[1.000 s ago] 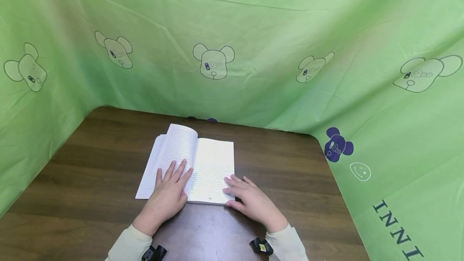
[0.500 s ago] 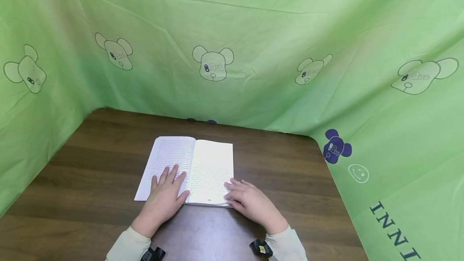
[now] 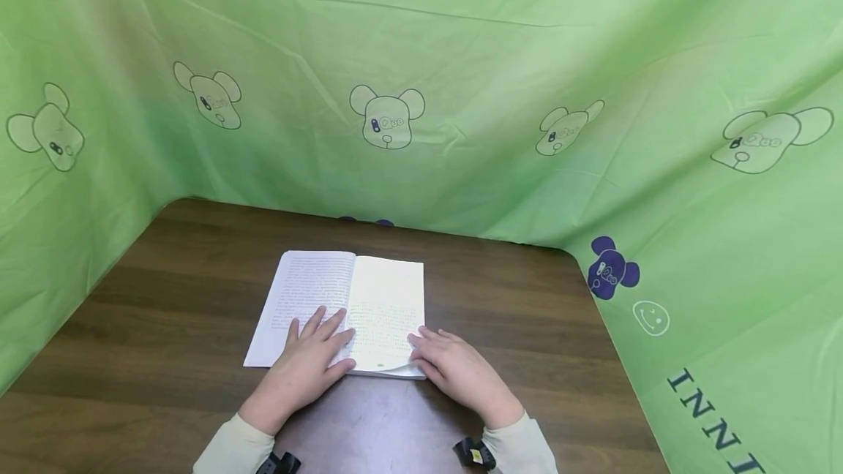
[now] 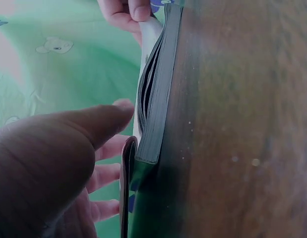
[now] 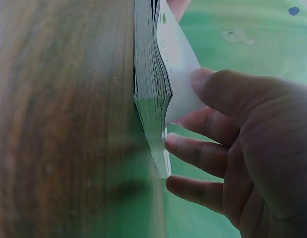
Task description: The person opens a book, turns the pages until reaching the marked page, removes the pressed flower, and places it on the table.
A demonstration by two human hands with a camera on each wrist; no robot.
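An open book (image 3: 316,284) lies on the table, printed text on both sides and a thick stack of leaves on the right. My left hand (image 3: 303,368) rests across the lower part near the spine, fingers spread and straight, thumb reaching onto the right side. At the lower right corner my right hand (image 3: 461,375) pinches the top page (image 5: 178,64) between thumb and index finger. That corner is lifted off the stack and bends upward in the right wrist view. The other right fingers touch the book's outer edge.
The dark wooden table (image 3: 514,298) extends around the book on all sides. A green curtain (image 3: 474,167) with bear-head prints hangs along the back and both sides. A black wrist camera (image 3: 476,452) sits at the right cuff.
A raised page on the left has come down flat under the left hand, which pulled back left and then moved right toward the spine. The right hand has lifted the right page's lower corner.
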